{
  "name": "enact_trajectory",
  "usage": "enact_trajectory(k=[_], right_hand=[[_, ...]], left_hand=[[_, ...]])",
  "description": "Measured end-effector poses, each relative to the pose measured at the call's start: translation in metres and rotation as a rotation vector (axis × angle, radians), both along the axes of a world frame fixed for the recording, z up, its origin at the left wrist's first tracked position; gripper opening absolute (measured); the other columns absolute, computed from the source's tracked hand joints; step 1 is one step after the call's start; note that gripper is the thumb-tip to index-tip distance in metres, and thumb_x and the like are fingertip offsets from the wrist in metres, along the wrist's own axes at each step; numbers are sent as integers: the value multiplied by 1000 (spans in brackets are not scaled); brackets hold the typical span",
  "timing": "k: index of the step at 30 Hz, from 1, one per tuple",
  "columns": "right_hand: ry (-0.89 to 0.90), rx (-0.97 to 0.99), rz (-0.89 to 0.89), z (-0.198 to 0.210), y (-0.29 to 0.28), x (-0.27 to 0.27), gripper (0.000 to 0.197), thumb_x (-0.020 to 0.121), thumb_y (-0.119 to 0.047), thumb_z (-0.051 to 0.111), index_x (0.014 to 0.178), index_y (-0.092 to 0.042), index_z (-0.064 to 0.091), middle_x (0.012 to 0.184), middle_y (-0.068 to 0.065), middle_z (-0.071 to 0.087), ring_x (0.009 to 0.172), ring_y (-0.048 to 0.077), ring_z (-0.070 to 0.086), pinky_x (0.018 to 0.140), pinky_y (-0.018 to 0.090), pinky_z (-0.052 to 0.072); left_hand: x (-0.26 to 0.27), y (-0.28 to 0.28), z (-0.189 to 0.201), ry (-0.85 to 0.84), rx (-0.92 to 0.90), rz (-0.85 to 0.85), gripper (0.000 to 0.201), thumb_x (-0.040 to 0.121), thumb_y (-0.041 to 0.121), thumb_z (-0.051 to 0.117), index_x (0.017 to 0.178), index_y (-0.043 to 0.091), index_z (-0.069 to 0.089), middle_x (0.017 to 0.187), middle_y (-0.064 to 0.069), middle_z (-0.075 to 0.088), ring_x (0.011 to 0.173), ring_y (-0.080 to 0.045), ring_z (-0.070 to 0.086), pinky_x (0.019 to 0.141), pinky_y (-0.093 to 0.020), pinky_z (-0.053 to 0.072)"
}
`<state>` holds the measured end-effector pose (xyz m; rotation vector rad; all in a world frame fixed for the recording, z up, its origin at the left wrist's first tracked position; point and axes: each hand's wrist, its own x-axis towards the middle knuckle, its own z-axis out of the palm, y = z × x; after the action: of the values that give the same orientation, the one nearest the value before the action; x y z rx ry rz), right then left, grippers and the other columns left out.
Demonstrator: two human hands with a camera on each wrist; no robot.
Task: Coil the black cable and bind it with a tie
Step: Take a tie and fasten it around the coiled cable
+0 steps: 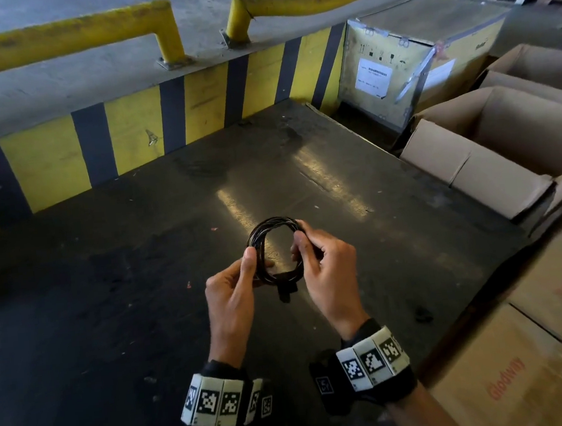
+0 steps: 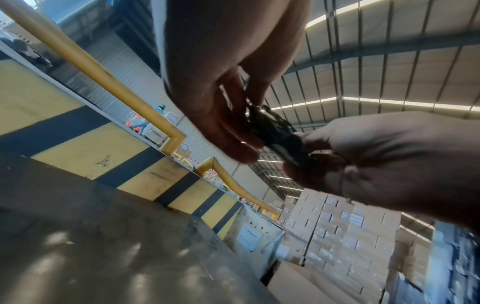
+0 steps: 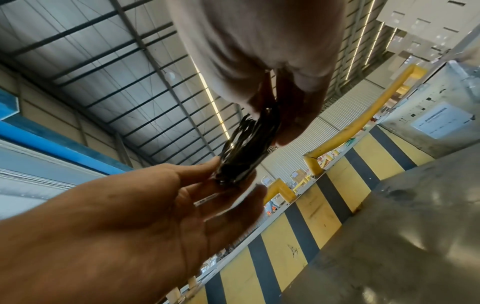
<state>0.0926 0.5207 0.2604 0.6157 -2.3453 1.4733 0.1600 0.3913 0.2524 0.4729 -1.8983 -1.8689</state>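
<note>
Held in mid-air above the middle of the dark metal platform, well clear of its striped far edge: the black cable, wound into a loose ring of several turns.

Risk, by judgement: turns springing apart or slipping off one another if either pinch eases, since no tie seen round the bundle yet. Short black end hanging from the ring's lower edge, possibly a plug or strap, too small to tell; liable to drag a turn out if snagged. No separate tie identifiable anywhere on the platform, so freeing a hand to fetch one likely to leave the coil on a single grip.

Left hand raised with wrist low, thumb up along the ring's left side, fingers behind it, pinching the turns together. From the right wrist view, fingers nearly straight, only their tips meeting the bundle.

Right hand mirrored on the ring's right side, thumb and curled fingers closed round the turns, knuckles outward.

Open cardboard boxes lined up off the platform's right edge.
</note>
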Motion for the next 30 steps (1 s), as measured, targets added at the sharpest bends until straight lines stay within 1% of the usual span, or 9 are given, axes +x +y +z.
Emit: enact_trajectory(k=[2,4,7,9,14,16,20,25,30], right_hand=[[22,26,57,2,6,0,23,103,-14,58,121,-9,71,82,-4,70,72,5,65,69,10,49],[37,49,133,2,14,0,26,103,-14,59,125,-7,70,89,1,74,78,6,67,74,12,52],[49,82,180,-1,23,0,26,101,-12,61,124,-4,71,94,-2,74,81,1,64,78,4,45],[29,77,165,-5,31,-1,26,101,-14,61,124,-5,72,88,-5,70,76,2,63,74,7,46],[-19,63,112,-22,50,-5,24,102,-15,61,121,-7,74,84,-1,72,73,8,66,71,20,54],[-68,62,111,-29,58,-5,25,101,-16,61,122,-8,73,85,0,74,76,8,68,74,18,53],[-273,67,171,-57,92,-15,34,103,-30,58,133,-16,68,103,3,76,93,14,72,81,25,54],[-358,324,-326,-140,180,-54,24,98,-24,64,117,-19,76,104,1,76,85,17,72,80,41,60],[-617,611,-542,-194,244,-72,25,95,-16,60,114,-21,77,120,2,74,109,26,71,88,35,56]], left_hand=[[-2,-4,2,25,54,-44,46,94,33,59,132,8,65,114,-6,78,107,-15,75,92,-27,60],[-7,-7,7,38,30,-77,55,88,32,66,139,11,60,113,-5,78,102,-13,77,88,-22,60],[-14,-9,14,25,-50,-123,43,83,30,74,120,9,74,104,-6,81,86,-21,80,83,-34,64],[-16,-7,14,18,-66,-162,39,79,28,77,112,7,78,97,-7,82,81,-23,81,81,-36,65],[-21,6,0,-6,-139,-212,43,73,20,83,113,5,76,99,-7,82,85,-17,81,81,-27,64],[-26,12,-11,-19,-154,-193,37,75,13,84,111,3,77,99,-7,81,85,-16,81,82,-29,64],[-36,27,-32,-85,-223,-207,32,76,12,85,107,9,79,96,-3,81,82,-12,80,82,-30,64],[-42,38,-58,-150,-369,-243,28,78,12,86,106,13,80,90,1,81,78,-9,80,81,-36,65],[-44,44,-73,-219,-434,-314,28,78,13,85,104,16,79,84,5,80,75,-5,78,78,-28,63]])
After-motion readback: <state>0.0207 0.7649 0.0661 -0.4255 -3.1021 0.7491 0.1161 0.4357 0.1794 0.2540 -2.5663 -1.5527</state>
